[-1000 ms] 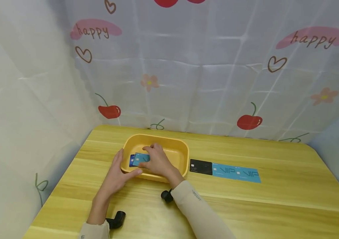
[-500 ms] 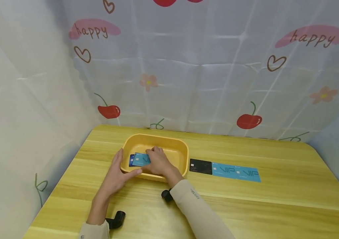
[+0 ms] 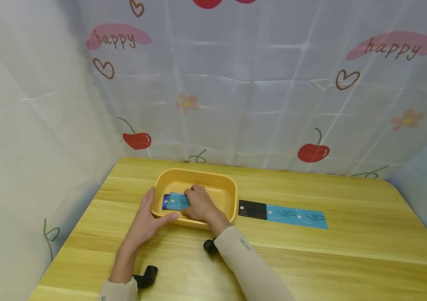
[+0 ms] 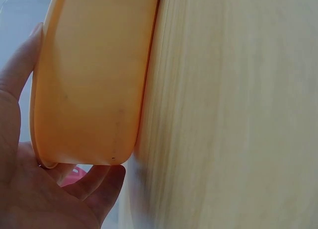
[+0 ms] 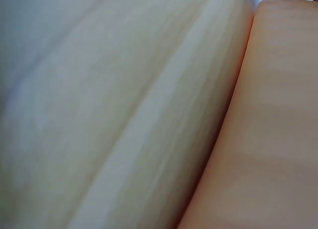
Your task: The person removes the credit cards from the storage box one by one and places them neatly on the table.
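In the head view, a yellow plastic basin [image 3: 218, 177] stands on the wooden table. Its left end is held by my left hand [image 3: 148, 222], thumb on the near rim and fingers along the side; the left wrist view shows those fingers [image 4: 107, 191] bent round the basin's corner. My right hand [image 3: 200, 204] reaches inside and pinches the right end of a light blue VIP card [image 3: 177, 201], covering part of its lettering. A dark blue card [image 3: 165, 202] peeks out beneath that card's left edge. The right wrist view catches only the basin's outer wall [image 5: 268, 114] and the table.
Right of the basin, a black VIP card [image 3: 252, 210] and two light blue VIP cards [image 3: 282, 214] lie edge to edge in a row. A printed curtain [image 3: 236, 104] hangs behind the table [image 3: 349, 259]. Black wrist-camera mounts [image 3: 147, 276] sit at both wrists.
My right hand has drawn slightly right and its fingers have closed in on the card's right end, uncovering a little more of it. The left hand and basin have stayed in place.
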Motion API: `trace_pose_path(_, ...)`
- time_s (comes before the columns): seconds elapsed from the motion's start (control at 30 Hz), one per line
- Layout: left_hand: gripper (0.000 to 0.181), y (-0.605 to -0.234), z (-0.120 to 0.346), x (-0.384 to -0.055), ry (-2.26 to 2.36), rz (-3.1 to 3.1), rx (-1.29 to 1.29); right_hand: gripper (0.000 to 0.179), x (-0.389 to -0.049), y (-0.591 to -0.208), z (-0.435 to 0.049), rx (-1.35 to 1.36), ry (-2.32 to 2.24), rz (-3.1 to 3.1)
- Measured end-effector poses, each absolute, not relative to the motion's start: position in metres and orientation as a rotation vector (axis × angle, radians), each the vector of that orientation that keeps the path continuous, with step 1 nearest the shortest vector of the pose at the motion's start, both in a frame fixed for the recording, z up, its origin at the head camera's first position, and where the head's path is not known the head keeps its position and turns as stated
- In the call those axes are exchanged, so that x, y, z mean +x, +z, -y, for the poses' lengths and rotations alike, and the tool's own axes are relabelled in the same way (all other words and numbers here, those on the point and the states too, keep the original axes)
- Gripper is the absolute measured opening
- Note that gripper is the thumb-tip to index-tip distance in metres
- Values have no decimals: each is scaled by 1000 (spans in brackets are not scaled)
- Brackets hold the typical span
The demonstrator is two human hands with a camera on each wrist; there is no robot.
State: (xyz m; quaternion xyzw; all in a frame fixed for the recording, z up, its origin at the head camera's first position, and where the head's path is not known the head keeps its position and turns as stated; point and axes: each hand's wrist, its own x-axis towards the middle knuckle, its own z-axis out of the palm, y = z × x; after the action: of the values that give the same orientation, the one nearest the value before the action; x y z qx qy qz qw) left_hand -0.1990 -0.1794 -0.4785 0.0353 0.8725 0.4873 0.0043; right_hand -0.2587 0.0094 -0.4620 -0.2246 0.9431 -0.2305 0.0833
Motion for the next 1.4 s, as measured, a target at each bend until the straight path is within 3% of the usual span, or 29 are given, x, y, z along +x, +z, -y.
trace_pose_path(0.9,120,-478,180,-197,1538,-2739,130,49,-260,-460,-9,-723,-841,-2832)
trace_pose_path(1.13,119,-478,180,-198,1542,-2734,135,56,-259,-458,-10,-720,-879,-2855)
trace_pose_path(1.4,118,-479,180,-198,1549,-2712,137,49,-254,-455,-15,-731,-1059,-2811)
